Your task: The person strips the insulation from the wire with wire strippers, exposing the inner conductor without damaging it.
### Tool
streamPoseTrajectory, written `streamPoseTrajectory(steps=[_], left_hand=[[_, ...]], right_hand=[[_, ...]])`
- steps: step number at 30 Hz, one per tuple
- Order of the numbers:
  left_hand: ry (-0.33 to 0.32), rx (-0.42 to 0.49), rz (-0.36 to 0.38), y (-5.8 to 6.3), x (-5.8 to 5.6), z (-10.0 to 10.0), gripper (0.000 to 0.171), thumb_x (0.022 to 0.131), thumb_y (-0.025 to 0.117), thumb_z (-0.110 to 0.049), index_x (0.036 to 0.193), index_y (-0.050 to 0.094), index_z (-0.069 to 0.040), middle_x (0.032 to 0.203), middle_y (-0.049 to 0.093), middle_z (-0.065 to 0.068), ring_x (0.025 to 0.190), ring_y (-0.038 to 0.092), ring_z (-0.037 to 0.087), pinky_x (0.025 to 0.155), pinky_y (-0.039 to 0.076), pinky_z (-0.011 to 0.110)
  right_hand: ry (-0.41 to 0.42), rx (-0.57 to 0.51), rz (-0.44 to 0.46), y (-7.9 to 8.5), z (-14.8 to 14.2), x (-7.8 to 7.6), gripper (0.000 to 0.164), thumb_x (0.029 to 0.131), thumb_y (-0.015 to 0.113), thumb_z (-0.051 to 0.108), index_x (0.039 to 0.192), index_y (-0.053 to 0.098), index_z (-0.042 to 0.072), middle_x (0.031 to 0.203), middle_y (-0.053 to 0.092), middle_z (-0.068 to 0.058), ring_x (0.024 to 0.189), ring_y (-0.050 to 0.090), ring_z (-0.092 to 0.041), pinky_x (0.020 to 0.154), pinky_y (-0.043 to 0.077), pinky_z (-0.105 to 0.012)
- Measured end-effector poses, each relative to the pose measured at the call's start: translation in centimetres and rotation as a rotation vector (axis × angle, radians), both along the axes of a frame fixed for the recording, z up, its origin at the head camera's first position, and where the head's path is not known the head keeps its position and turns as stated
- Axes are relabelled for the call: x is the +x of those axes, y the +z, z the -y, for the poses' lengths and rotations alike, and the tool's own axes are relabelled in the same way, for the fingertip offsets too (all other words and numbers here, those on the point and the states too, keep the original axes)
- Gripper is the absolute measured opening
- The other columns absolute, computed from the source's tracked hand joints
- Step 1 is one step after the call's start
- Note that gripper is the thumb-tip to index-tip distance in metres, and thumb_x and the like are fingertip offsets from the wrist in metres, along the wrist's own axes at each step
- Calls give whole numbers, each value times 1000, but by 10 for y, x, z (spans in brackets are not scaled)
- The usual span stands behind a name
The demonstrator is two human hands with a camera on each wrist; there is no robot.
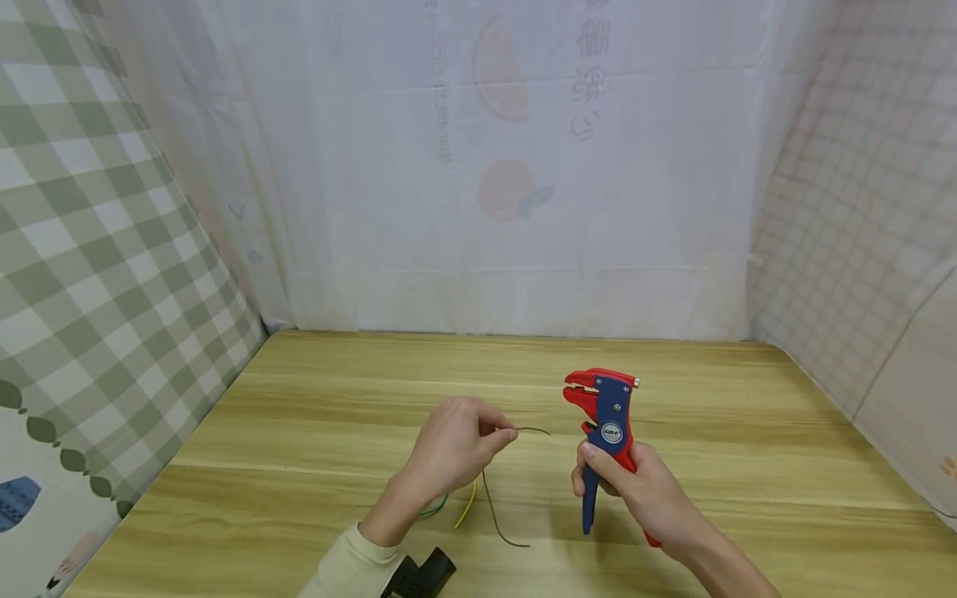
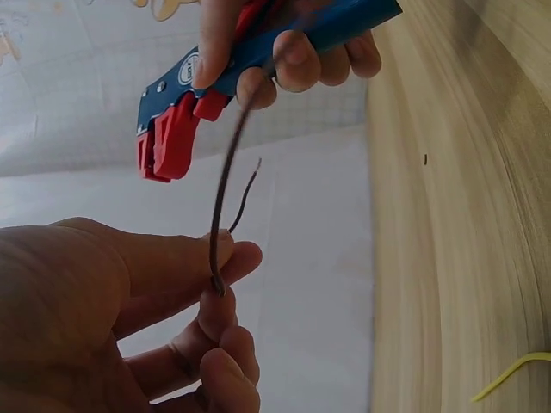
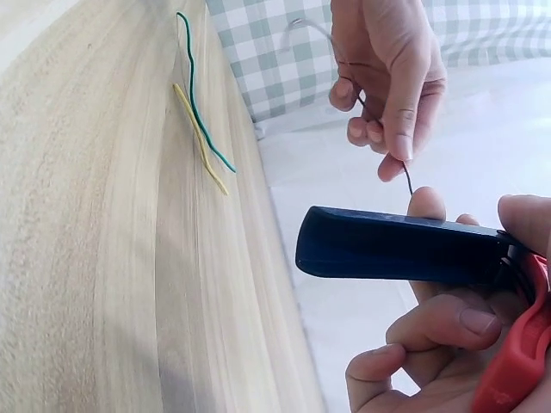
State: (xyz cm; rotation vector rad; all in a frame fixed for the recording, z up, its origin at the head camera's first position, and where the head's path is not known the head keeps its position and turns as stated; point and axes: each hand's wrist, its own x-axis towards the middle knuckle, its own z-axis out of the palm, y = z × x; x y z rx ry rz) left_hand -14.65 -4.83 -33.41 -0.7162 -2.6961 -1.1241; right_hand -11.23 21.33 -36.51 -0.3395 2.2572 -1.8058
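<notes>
My left hand (image 1: 458,444) pinches a dark wire (image 2: 217,225) between thumb and forefinger, above the table (image 1: 299,440). My right hand (image 1: 643,490) has its fingers wrapped round a red-and-blue wire stripper (image 1: 615,411), head up, jaws parted, apart from the dark wire. A yellow wire (image 3: 202,144) and a green wire (image 3: 193,96) lie below.

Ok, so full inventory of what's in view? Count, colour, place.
wire stripper: 1, blue and red, in right hand
brown wire: 1, dark brown, in left hand
green wire: 1, green, on table
yellow wire: 1, yellow, on table
scrap: 1, dark, on table
table: 1, wood-toned, under everything
sheet: 1, white, fruit print, behind table
checked cloth: 1, green and white, left side
grid cloth: 1, pale, right side
black device: 1, black, by left wrist
sleeve: 1, cream, left arm
left hand, right hand: 2, bare, above table
</notes>
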Motion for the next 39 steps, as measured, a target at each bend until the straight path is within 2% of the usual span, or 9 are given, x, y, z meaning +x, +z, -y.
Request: streamPoseTrajectory(steps=[3,10,22,30,35,39], left_hand=[[-22,-15,21,-2,-3,1,8,92,78,-13,94,86,-14,66,65,-8,58,48,0,56,38,21],[-19,-77,66,-8,-5,2,5,91,80,-15,90,84,-18,70,68,-8,60,52,1,56,40,23],[-5,-197,112,-25,-15,1,5,89,83,-17,85,81,-21,74,68,-8,66,56,4,58,44,26],[-1,-213,141,-31,-17,2,3,89,83,-19,91,82,-17,76,71,-6,69,59,5,58,44,28],[-22,-237,169,-35,-19,1,4,91,82,-19,94,82,-16,78,70,-6,69,58,5,58,45,28],[-32,-248,162,-38,-19,0,4,90,83,-19,93,83,-16,78,71,-6,68,58,4,57,45,26]], right_hand=[[-1,-4,-5,0,-1,0,34,114,48,31,119,58,-1,91,73,-7,98,68,-25,98,52,-38],[-39,-19,2,2,-3,0,32,113,50,31,117,60,1,90,73,-7,97,68,-24,96,54,-27],[-22,-14,-6,3,-4,0,33,113,50,30,119,59,-1,91,73,-8,96,68,-25,95,55,-30],[-19,-13,-4,4,-3,1,34,113,49,30,119,59,-2,91,73,-8,96,68,-24,93,54,-31],[-22,-14,4,3,-4,1,34,113,50,30,118,59,-1,91,73,-7,96,68,-24,94,54,-30],[-22,-8,12,3,-4,0,36,113,50,32,119,59,-3,92,73,-7,96,68,-24,95,54,-30]])
